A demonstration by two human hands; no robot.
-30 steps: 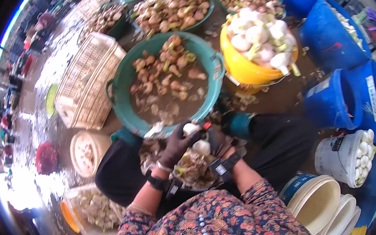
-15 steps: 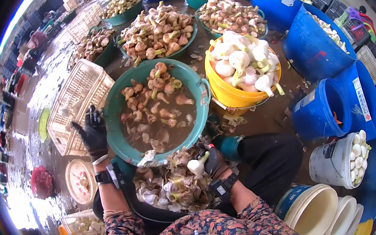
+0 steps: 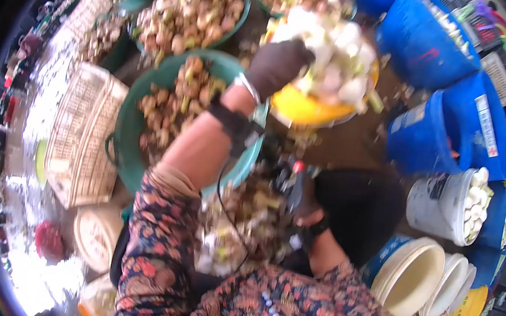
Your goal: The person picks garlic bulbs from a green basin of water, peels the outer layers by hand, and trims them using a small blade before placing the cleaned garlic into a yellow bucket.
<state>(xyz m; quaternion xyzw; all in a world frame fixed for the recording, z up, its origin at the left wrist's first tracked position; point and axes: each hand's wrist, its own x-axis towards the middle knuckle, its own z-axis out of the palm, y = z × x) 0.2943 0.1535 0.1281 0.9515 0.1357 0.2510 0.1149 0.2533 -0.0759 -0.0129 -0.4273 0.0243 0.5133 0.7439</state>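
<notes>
My left hand (image 3: 279,68), in a dark glove, reaches across to the yellow bucket (image 3: 312,108). Its fingers are curled over the edge of the heap of whitish garlic bulbs (image 3: 335,59); whatever is in them is hidden. Lower down, my right hand (image 3: 305,196), also dark-gloved and blurred, is closed around a small tool with a red end (image 3: 298,166). Beneath it lies a heap of garlic skins and trimmings (image 3: 237,223). The green tub (image 3: 121,145) of unpeeled garlic (image 3: 179,99) stands under my left forearm.
Tubs heaped with unpeeled garlic (image 3: 190,15) stand at the back. Pale plastic crates (image 3: 84,136) are on the left. Blue tubs (image 3: 422,46), a blue bucket (image 3: 416,140), a grey bucket of peeled garlic (image 3: 437,206) and cream buckets (image 3: 408,282) line the right.
My left hand has swung from beside the crate, fingers spread, to the yellow bucket and has closed. The garlic bulb at my right hand no longer shows there. The view has shifted.
</notes>
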